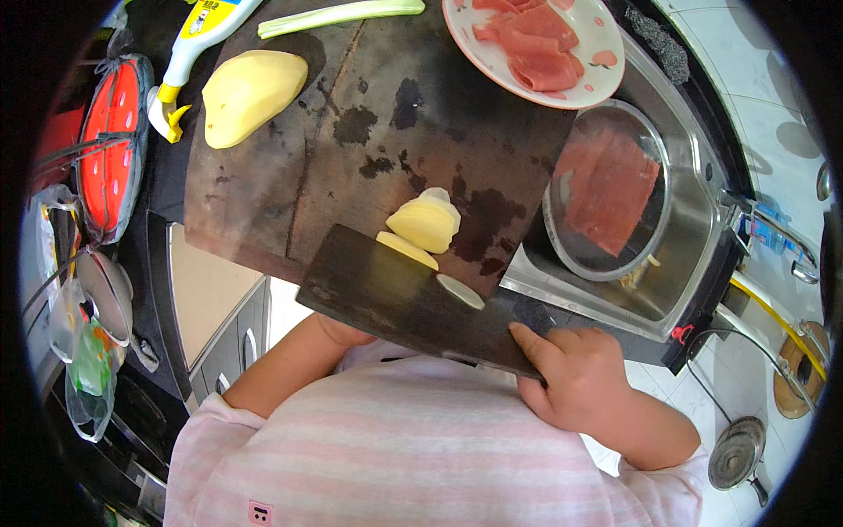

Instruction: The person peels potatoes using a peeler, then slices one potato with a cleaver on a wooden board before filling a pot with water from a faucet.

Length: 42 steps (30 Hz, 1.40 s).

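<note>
My right hand is closed around the handle end of a wide dark cleaver, its forefinger lying along the blade. The cleaver is above the near edge of a wet, dark wooden cutting board. One thin potato slice clings to the blade. A cut potato piece touches the blade's far edge, and a stack of potato slices lies just beyond. My left hand is mostly hidden below the cleaver; its fingers are not visible. A large peeled potato rests at the board's upper left.
At the board's far side are a pale green stalk and a plate of sliced pink meat. A spray bottle lies at the left. Right, a bowl holding a meat slab sits in the steel sink.
</note>
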Tool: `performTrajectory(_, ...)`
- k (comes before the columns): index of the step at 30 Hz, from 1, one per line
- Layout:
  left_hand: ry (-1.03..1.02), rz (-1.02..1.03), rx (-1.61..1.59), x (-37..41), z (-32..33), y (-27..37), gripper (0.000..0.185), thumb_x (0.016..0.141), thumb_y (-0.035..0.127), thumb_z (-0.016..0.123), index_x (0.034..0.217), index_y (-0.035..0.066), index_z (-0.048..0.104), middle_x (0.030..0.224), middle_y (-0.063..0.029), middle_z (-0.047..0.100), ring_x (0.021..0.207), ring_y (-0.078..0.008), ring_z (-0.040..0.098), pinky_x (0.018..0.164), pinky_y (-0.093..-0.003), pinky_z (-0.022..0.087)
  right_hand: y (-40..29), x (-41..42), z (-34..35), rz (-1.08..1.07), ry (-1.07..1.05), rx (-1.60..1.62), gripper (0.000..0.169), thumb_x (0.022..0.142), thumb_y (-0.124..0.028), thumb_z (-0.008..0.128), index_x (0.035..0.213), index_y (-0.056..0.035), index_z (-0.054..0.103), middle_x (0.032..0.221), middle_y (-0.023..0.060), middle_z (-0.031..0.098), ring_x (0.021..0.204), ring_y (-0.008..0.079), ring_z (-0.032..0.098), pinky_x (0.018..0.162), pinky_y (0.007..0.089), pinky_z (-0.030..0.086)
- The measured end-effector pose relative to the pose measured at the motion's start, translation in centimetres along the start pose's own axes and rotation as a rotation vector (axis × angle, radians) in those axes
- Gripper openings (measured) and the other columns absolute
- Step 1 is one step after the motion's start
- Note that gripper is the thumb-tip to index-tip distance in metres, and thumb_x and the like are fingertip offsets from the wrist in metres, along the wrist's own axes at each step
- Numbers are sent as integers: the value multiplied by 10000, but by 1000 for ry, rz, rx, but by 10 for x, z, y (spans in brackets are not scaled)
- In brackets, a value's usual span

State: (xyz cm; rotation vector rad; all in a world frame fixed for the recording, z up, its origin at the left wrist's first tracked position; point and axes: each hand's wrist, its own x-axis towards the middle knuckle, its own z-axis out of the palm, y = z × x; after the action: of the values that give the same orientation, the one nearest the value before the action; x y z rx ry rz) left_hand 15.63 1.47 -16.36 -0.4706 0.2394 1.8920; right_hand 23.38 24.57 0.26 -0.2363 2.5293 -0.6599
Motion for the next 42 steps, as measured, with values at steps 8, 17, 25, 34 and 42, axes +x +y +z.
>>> performTrajectory(8, 23, 144, 648, 2, -5, 2, 348, 904, 194, 476, 1232, 84, 431, 1175, -74, 519, 1069, -185, 515, 940, -320, 415, 2, -17, -5, 4, -1, 32, 513, 576, -207, 649, 1046, -9, 593, 593, 69, 499, 494, 245, 515, 469, 357, 418)
performTrajectory(17, 6, 126, 781, 2, -14, 4, 362, 935, 243, 418, 1263, 93, 394, 1208, -73, 498, 1094, -172, 498, 958, -323, 406, 2, -13, -8, 26, -44, 55, 502, 586, -206, 651, 1041, -2, 592, 600, 78, 505, 503, 250, 526, 476, 362, 428)
performTrajectory(25, 26, -86, -211, -2, -14, 1, 388, 952, 304, 365, 1283, 102, 381, 1247, -94, 481, 1126, -191, 490, 980, -341, 394, -1, -2, -7, 30, -38, 41, 476, 622, -234, 667, 1033, -8, 585, 608, 86, 525, 503, 247, 539, 468, 357, 433)
performTrajectory(34, -72, -37, -181, 2, -2, 4, 382, 937, 268, 412, 1265, 73, 395, 1248, -125, 481, 1126, -214, 495, 981, -349, 394, -9, 18, -5, 43, -42, 42, 460, 615, -206, 664, 1030, -18, 596, 621, 85, 526, 501, 251, 528, 472, 358, 425)
performTrajectory(42, 172, 162, 599, -4, 5, -4, 370, 826, 176, 589, 1165, 50, 507, 1138, -104, 554, 1044, -241, 538, 942, -328, 405, -18, 33, -1, 26, 0, 24, 414, 641, -188, 658, 1005, -5, 590, 599, 91, 526, 508, 256, 540, 474, 359, 429)
